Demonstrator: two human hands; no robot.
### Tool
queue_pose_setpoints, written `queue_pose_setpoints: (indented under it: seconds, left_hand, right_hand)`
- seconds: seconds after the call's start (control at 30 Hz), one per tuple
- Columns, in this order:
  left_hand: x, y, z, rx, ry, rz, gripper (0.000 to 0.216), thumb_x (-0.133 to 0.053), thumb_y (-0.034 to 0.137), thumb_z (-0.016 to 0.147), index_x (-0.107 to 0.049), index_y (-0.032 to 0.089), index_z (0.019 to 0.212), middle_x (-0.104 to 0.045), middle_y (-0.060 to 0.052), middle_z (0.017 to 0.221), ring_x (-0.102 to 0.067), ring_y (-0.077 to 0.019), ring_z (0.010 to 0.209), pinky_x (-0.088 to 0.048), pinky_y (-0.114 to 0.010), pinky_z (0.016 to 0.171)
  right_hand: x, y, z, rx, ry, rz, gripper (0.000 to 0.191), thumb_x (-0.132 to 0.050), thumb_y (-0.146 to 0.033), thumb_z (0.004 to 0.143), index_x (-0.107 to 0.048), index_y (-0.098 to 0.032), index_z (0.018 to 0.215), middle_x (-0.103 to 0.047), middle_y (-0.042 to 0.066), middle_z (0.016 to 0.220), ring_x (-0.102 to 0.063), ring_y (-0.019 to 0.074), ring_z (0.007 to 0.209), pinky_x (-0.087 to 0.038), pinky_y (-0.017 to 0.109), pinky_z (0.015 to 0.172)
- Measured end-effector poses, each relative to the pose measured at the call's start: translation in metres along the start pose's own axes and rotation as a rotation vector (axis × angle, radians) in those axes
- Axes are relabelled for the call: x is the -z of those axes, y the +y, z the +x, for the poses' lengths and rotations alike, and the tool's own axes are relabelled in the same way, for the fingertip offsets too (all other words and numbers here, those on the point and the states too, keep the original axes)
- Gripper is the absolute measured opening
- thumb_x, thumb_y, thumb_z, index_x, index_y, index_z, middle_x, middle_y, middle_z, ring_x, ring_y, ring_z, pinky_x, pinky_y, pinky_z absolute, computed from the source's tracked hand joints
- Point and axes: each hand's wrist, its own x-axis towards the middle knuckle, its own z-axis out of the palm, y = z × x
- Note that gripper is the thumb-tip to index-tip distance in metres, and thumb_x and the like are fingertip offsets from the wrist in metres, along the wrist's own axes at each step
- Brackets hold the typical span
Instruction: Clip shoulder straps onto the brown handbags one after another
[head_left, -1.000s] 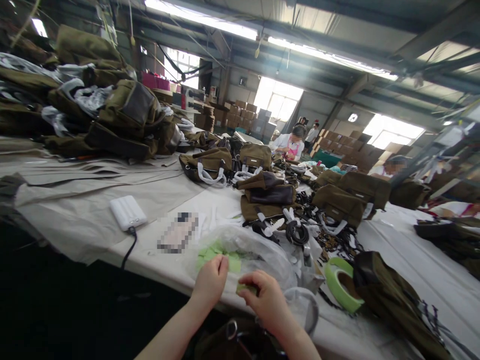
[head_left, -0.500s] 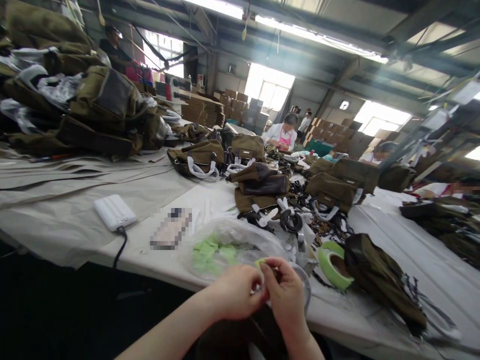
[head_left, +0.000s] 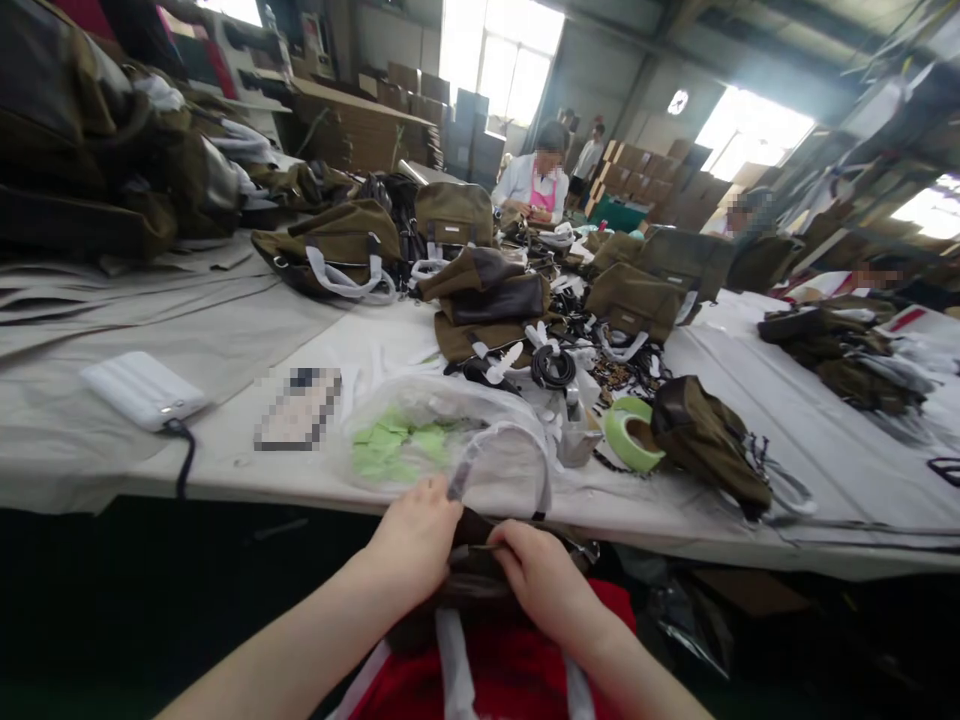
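Plainly in hand: a brown bag (head_left: 476, 585), at the near edge of the tabletop (head_left: 367, 345), over red cloth (head_left: 517, 690).
Left grip: the left hand (head_left: 416, 540) is closed on the bag's upper edge; its fingertips are hidden from view.
Right grip: the right hand (head_left: 544, 575) pinches the same edge, thumb toward the left hand; what lies between its fingers is hard to make out.
Bag's handle: a wrapped loop (head_left: 541, 455) arches on the far side of the hands, in front of the clear sack.
Labels: a small pale tag (head_left: 451, 229) on the standing bag (head_left: 457, 205), far and centre, its lettering too small to read.
Clock: on the far wall, a round white dial (head_left: 678, 101), figures lost in blur.
Clear sack: a crumpled plastic sack (head_left: 487, 395) beyond the hands, green pieces (head_left: 386, 445) showing through its left part.
Phone: a blocked-out shape (head_left: 296, 410) left of the sack, any marking masked.
White block: at left (head_left: 142, 388), its dark cable (head_left: 187, 460) running over the near edge and lost in shadow.
Tape: a green roll (head_left: 618, 432) at right, partly covered by a small bag (head_left: 701, 440).
Bag pile: far left (head_left: 82, 160), cut off by the frame.
Co-worker: a person in a pink apron (head_left: 544, 192), far side, hands indistinct.
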Motion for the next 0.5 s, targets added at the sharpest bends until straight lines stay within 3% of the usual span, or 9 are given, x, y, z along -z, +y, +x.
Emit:
queue_pose_setpoints:
  seconds: [0.07,0.2,0.33,0.5]
  left_hand:
    - [0.0,-0.001,-0.005,-0.04,-0.024,0.018,0.05,-0.076,0.019,0.055,-0.072,0.016,0.105,-0.056,-0.022,0.127,-0.055,-0.042,0.116,-0.047,-0.051,0.096]
    - [-0.002,0.0,-0.008,-0.049,-0.179,-0.027,0.068,-0.075,0.016,0.054,-0.064,0.017,0.121,-0.062,-0.019,0.116,-0.064,-0.0366,0.102,-0.052,-0.046,0.09]
    - [-0.001,0.003,-0.009,-0.054,-0.171,-0.018,0.076,-0.074,0.014,0.053,-0.06,0.013,0.127,-0.061,-0.02,0.119,-0.063,-0.0364,0.106,-0.051,-0.044,0.094]
    - [-0.004,-0.001,-0.014,-0.07,-0.132,-0.058,0.091,-0.075,0.015,0.052,-0.051,0.014,0.14,-0.06,-0.019,0.124,-0.061,-0.0365,0.111,-0.049,-0.045,0.098]
  right_hand:
    - [-0.007,0.004,0.001,-0.017,-0.065,-0.061,0.024,-0.046,-0.009,0.088,-0.067,-0.019,0.092,-0.073,0.005,0.091,-0.068,0.0197,0.087,-0.048,0.028,0.079]
    - [-0.016,-0.003,0.015,0.049,-0.12,-0.131,0.026,-0.045,-0.01,0.092,-0.069,-0.018,0.098,-0.074,0.007,0.095,-0.069,0.0195,0.091,-0.048,0.027,0.082]
    - [-0.025,-0.014,0.034,0.142,-0.255,-0.331,0.026,-0.046,-0.013,0.094,-0.071,-0.014,0.102,-0.076,0.013,0.097,-0.071,0.0245,0.09,-0.051,0.031,0.08]
    - [-0.036,-0.021,0.045,0.098,-0.326,-0.479,0.032,-0.048,-0.009,0.089,-0.069,-0.004,0.113,-0.073,0.022,0.106,-0.071,0.0307,0.098,-0.053,0.038,0.085]
